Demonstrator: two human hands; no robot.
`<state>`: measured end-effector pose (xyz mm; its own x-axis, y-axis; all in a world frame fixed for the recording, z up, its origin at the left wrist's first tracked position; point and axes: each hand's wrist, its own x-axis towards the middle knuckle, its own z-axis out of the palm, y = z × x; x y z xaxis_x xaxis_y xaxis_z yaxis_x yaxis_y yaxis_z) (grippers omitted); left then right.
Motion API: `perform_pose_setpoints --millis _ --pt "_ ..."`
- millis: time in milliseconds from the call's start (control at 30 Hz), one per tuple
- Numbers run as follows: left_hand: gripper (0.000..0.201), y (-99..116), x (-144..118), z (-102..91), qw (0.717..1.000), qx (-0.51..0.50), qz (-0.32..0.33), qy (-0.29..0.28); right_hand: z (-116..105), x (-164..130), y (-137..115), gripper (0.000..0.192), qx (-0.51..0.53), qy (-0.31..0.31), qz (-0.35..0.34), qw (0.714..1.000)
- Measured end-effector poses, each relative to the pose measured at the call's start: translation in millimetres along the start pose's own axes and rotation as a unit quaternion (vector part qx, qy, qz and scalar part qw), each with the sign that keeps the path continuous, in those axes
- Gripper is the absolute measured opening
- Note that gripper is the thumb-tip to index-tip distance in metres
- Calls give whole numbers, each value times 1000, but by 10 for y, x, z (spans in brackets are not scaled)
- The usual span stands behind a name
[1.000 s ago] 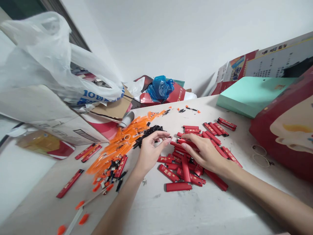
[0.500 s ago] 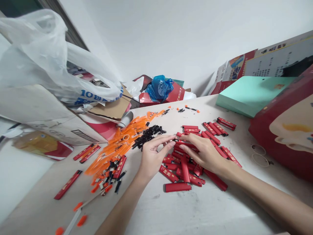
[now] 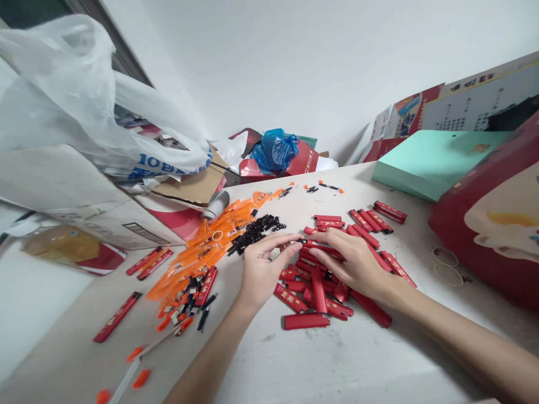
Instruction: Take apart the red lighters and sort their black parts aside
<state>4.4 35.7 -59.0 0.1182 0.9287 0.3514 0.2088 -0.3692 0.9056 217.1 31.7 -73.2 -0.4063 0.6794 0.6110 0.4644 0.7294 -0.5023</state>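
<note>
My right hand grips a red lighter between thumb and fingers, low over a heap of similar red lighters with gold lettering. At that lighter's left end, my left hand is closed in a pinch. A tiny dark piece seems to show at its fingertips, too small to name. Just left of the left hand lies a pile of small black parts. Beyond it, orange translucent plastic pieces spread along the table.
Mixed black, metal and orange bits lie at the left, near a lone red lighter. A carton with a white plastic bag stands at the left. To the right are a mint-green box and clear rings.
Almost nothing differs. The fingers of both hands have shifted very slightly around the lighter's end; the piles stay as they were.
</note>
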Motion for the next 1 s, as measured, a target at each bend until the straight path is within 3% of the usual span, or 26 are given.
perform_pose_setpoints --millis 267,600,1000 --pt "19 -12 -20 24 1000 3 29 -1 1 9 -11 28 8 9 8 1000" --pt "14 64 22 -1 994 -75 -74 -17 -70 15 -72 31 73 -11 43 996" --pt "9 54 15 -3 997 -76 -31 -13 -90 34 -85 28 89 -29 28 995"
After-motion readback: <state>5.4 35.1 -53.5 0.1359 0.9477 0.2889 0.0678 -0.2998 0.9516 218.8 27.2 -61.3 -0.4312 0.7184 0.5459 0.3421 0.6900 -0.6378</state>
